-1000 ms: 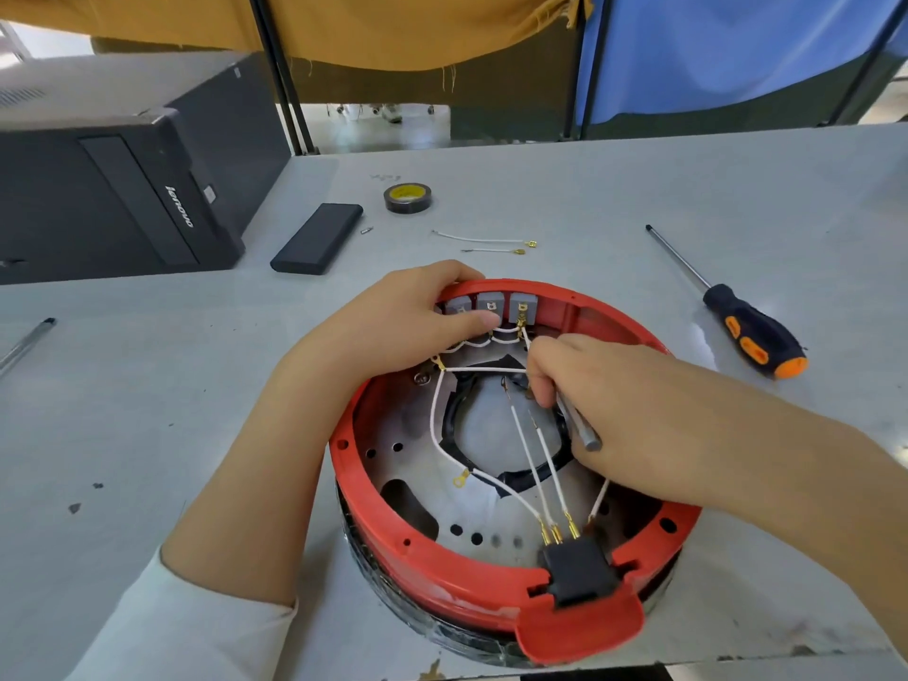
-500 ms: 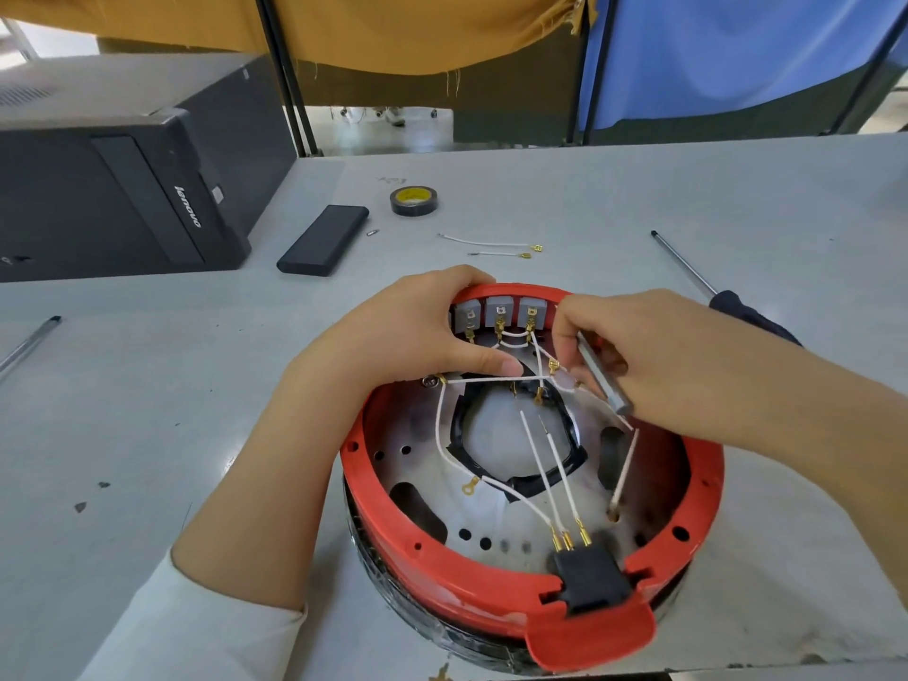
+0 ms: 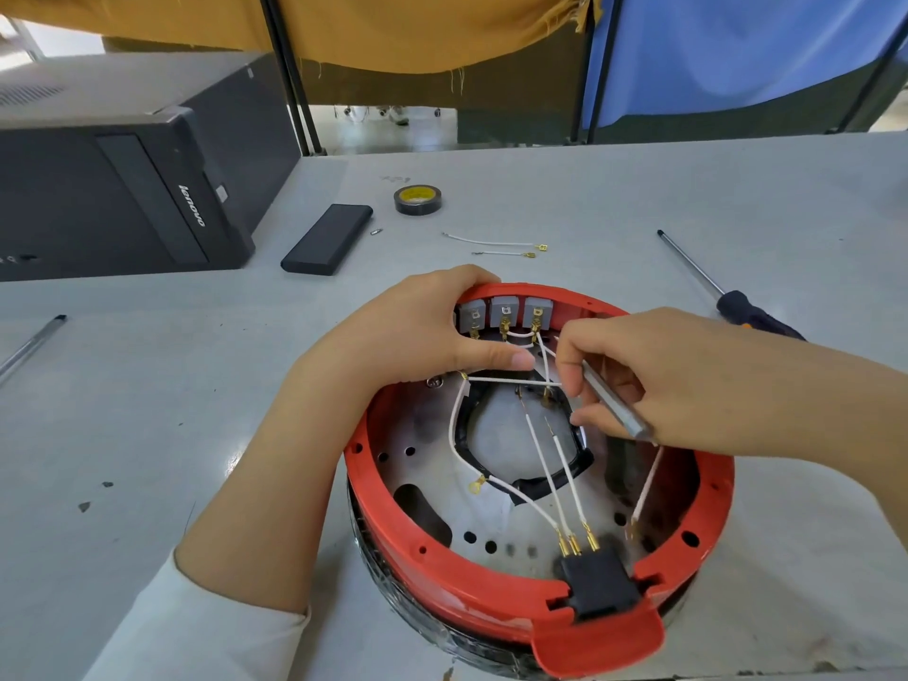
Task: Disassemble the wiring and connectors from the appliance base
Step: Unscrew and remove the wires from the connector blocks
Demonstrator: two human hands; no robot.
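The round red appliance base (image 3: pixel 422 552) lies upside down on the grey table, its metal plate and white wires (image 3: pixel 550 479) exposed. Three grey switch blocks (image 3: pixel 505 309) sit on the far rim with brass terminals. A black connector (image 3: pixel 597 584) holds three wire ends at the near rim. My left hand (image 3: pixel 417 336) grips the far left rim, thumb inside. My right hand (image 3: pixel 653 385) holds a thin metal tool (image 3: pixel 614 400) and pinches a white wire near the switch blocks. One loose wire (image 3: pixel 646 489) hangs below that hand.
Two removed short wires (image 3: pixel 496 243) lie beyond the base. A screwdriver (image 3: pixel 727 297) rests at the right, a tape roll (image 3: pixel 417 200) and black slab (image 3: pixel 328 239) further back, a black computer case (image 3: pixel 123 199) at left, a pen (image 3: pixel 29 344) at the far left.
My right hand has risen from the plate's middle toward the switch blocks, and a wire end has come free of the black connector, now dangling at the right.
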